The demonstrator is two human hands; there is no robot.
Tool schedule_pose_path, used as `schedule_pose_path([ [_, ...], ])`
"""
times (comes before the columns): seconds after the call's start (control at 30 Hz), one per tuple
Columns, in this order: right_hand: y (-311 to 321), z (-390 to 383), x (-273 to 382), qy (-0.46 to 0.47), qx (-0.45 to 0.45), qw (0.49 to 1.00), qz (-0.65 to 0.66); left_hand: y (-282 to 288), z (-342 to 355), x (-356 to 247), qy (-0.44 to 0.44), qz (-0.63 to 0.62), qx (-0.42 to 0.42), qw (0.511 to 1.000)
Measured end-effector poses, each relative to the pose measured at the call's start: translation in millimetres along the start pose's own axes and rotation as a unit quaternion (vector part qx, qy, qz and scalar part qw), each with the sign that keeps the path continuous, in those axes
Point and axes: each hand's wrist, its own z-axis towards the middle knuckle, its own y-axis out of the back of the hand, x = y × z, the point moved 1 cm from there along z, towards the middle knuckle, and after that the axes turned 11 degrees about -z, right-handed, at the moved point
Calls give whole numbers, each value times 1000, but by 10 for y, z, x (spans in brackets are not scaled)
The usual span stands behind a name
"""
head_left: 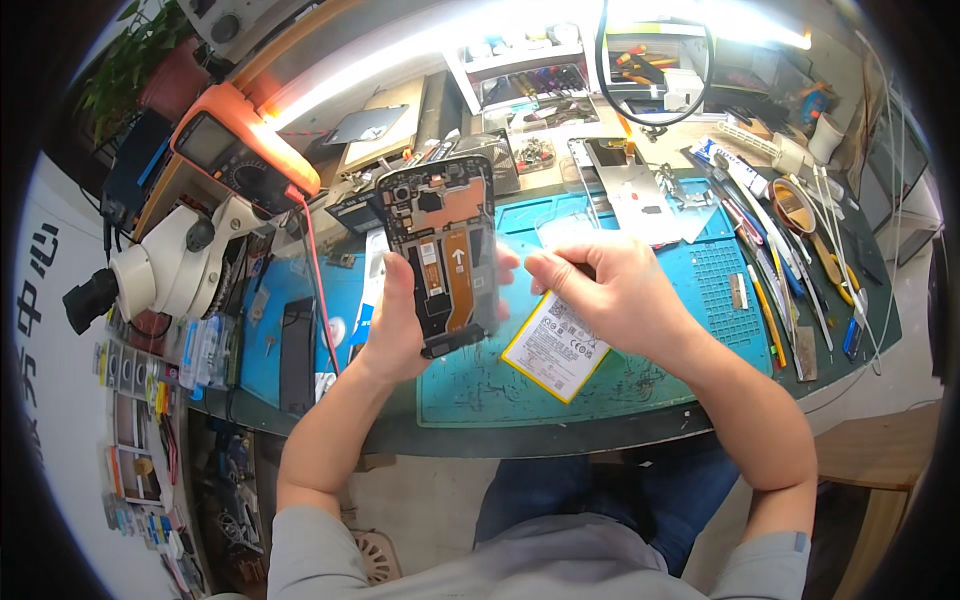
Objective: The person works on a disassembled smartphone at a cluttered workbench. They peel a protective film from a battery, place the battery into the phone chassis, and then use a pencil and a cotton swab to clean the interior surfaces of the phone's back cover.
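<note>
My left hand (390, 325) grips an opened smartphone (440, 250) upright above the mat, its thumb along the left edge and fingertips at the right edge. Bare circuitry, copper-coloured areas and an orange ribbon cable (458, 285) show inside it. Just right of the phone, my right hand (612, 290) is closed, with thumb and fingers pinched together; whatever lies between them cannot be made out. Below this hand is a white phone battery (555, 350) with yellow edges and printed labels. Part of its upper end is hidden by the hand, and whether they touch is unclear.
Under the hands lies a blue-green work mat (470, 395). An orange multimeter (245, 150) and a white microscope (165, 260) stand at left. Tweezers and other hand tools (770, 260) line the right side. Phone parts (630, 190) lie farther back, below a black ring (655, 120).
</note>
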Motion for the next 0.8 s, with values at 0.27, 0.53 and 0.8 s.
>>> schedule_pose_path([
  [0.27,170,46,5,65,77,992,-71,-7,13,-36,40,20,4,999],
  [0.53,121,75,-69,86,47,992,-82,-119,56,-56,55,-31,-26,998],
  [0.8,122,103,-104,91,115,985,-88,61,-4,-9,61,-70,15,996],
])
